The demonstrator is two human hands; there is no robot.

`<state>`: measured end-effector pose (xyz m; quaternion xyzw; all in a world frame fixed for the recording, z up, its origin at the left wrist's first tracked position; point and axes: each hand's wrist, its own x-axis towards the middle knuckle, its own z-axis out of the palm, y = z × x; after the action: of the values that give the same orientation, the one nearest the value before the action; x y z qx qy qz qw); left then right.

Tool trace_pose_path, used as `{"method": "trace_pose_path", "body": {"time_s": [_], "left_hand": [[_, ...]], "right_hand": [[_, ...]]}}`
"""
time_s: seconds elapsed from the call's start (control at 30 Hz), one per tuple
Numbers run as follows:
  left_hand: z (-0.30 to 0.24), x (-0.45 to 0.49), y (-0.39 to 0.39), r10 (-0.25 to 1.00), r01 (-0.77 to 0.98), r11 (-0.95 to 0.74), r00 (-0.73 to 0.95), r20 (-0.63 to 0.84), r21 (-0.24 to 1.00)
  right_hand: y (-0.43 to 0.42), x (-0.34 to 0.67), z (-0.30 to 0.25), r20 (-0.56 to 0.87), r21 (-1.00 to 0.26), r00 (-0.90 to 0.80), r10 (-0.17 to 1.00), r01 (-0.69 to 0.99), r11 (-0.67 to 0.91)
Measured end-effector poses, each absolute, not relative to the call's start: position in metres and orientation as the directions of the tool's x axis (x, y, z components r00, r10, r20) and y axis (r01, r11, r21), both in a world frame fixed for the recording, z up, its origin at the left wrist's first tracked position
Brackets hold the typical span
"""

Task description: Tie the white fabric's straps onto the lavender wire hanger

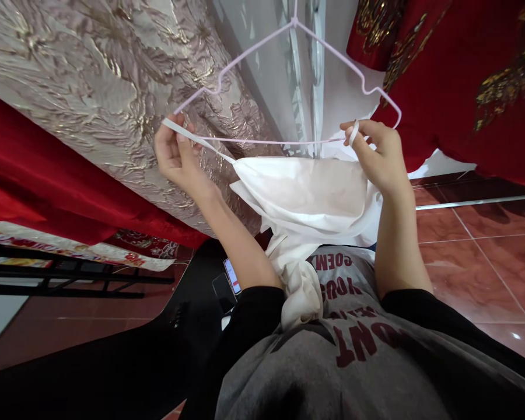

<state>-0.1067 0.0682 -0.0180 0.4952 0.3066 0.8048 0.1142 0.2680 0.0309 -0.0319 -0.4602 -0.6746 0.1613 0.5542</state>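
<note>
A pale pink wire hanger [262, 52] hangs in front of me at chest height. A white garment [306, 195] with thin straps droops below its bottom bar and falls against my grey printed shirt. My left hand [177, 154] pinches one white strap [196, 139] at the hanger's left end, fingers closed on it. My right hand [374, 154] is closed on the other strap, which loops over a finger at the hanger's right shoulder.
A silver-gold embossed cloth [105, 87] hangs at the left above red fabric [30, 181]. Red garments with gold embroidery [464, 76] hang at the upper right. A phone [233, 276] lies on a black surface below. Red floor tiles [485, 256] spread right; a black rack [70, 274] stands left.
</note>
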Motion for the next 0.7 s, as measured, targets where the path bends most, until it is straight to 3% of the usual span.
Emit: {"method": "trace_pose_path", "body": {"time_s": [0.13,0.27,0.47,0.7], "left_hand": [[-0.014,-0.092,0.063,0.528,0.026,-0.774,-0.526,0.667,0.632],[-0.007,-0.076,0.058,0.572,0.042,-0.707,-0.553,0.606,0.706],[0.025,-0.071,0.050,0.678,0.139,-0.638,-0.364,0.638,0.757],[0.068,-0.044,0.055,0.799,0.253,-0.534,-0.161,0.579,0.807]], "right_hand": [[0.031,0.270,-0.034,0.597,-0.738,0.078,0.798,0.445,0.508],[0.030,0.271,-0.031,0.612,-0.721,0.086,0.786,0.470,0.510],[0.035,0.271,-0.037,0.617,-0.706,0.033,0.786,0.463,0.536],[0.038,0.273,-0.040,0.611,-0.716,0.045,0.790,0.458,0.528]]}}
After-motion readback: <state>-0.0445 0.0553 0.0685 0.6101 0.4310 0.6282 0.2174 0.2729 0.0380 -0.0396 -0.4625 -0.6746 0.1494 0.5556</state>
